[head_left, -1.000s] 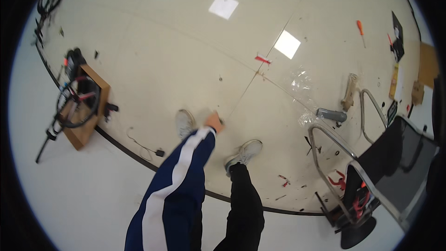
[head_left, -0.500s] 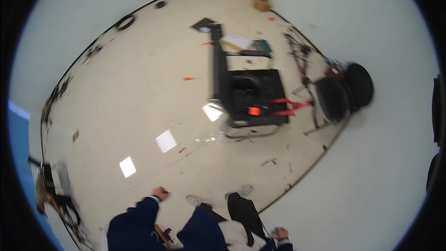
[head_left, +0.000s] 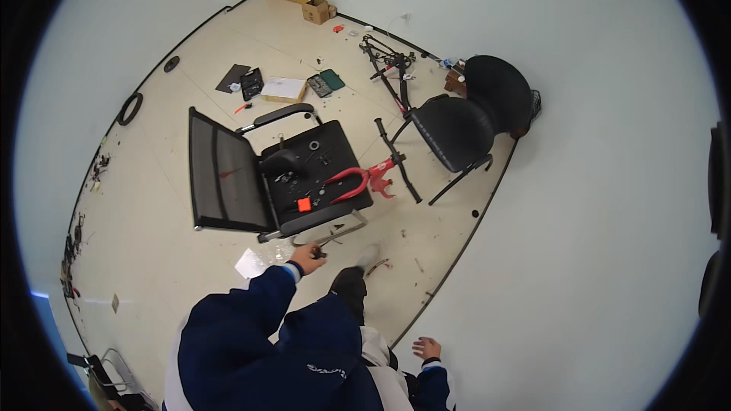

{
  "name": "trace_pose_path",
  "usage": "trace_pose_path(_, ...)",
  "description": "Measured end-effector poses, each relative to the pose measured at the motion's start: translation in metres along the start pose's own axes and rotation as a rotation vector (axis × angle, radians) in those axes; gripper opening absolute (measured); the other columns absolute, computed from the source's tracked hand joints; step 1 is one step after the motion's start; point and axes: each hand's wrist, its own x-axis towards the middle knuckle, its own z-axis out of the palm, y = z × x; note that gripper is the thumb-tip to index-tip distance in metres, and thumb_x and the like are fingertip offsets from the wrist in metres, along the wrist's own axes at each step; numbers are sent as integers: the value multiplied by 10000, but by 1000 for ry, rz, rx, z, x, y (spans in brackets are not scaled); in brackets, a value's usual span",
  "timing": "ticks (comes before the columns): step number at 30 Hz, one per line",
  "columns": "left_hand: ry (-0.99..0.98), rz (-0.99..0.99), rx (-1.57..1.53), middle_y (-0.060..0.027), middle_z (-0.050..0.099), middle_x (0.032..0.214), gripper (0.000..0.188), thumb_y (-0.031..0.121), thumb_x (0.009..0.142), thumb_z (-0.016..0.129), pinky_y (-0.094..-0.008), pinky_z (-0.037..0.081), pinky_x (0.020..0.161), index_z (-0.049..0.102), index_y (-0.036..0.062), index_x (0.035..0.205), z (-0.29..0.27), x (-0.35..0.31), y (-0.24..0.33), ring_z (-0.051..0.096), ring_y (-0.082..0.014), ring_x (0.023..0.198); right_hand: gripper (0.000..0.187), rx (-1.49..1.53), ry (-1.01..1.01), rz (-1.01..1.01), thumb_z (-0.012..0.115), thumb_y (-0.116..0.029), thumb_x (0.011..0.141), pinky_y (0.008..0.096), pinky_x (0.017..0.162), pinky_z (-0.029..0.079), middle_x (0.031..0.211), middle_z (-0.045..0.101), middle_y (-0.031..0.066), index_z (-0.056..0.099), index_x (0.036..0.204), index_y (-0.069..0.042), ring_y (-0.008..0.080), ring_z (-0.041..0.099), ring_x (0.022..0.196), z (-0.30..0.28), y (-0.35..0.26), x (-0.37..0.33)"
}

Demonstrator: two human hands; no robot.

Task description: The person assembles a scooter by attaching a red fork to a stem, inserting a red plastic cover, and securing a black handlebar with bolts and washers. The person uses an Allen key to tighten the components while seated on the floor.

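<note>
My left hand [head_left: 307, 259] reaches forward, closed on a small dark part [head_left: 319, 252] whose kind I cannot make out. Just beyond it stands a black mesh-backed armchair [head_left: 228, 171]. Its seat carries several small metal parts, a small bright orange square thing [head_left: 304, 205] and a black bicycle saddle-like shape [head_left: 280, 162]. A red bicycle fork [head_left: 371, 180] rests over the seat's right edge, with a black handlebar [head_left: 398, 158] joined to it. Low at my right side, my right hand [head_left: 428, 348] hangs with its fingers apart, holding nothing, near the white wall.
A second black chair [head_left: 457, 133] stands against the right wall, beside a bicycle frame [head_left: 392, 76]. Farther off lie a tool case [head_left: 251, 84], a flat white-topped box [head_left: 285, 89] and a cardboard box [head_left: 315, 11]. A tyre [head_left: 130, 109] and scattered parts line the left wall.
My view has swung and come closer to the armchair, which now appears further left. My left hand has come forward beside its seat; my right hand's fingers now show apart.
</note>
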Motion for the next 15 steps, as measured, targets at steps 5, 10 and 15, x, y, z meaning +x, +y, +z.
trace_pose_path(5,-173,-12,-77,-195,695,987,515,355,699,778,-406,528,854,659,28,1079,67,120,93,667,-336,950,323,-75,43,53,567,-226,918,425,692,586,973,698,205,599,1123,21,327,708,830,-40,-62,55)
trace_pose_path(10,-107,-497,59,-250,681,1062,599,448,699,727,-431,520,916,676,2,1097,131,209,45,656,-368,1032,351,-842,-70,-125,551,-240,921,393,714,586,979,701,209,603,1146,26,307,711,846,-78,-199,84)
trace_pose_path(15,191,-543,-261,-210,699,993,494,376,682,768,-398,531,864,676,27,1020,73,239,104,677,-356,958,381,-1378,-267,-332,535,-254,925,361,735,586,984,703,213,606,1168,31,287,715,861,-104,-388,130)
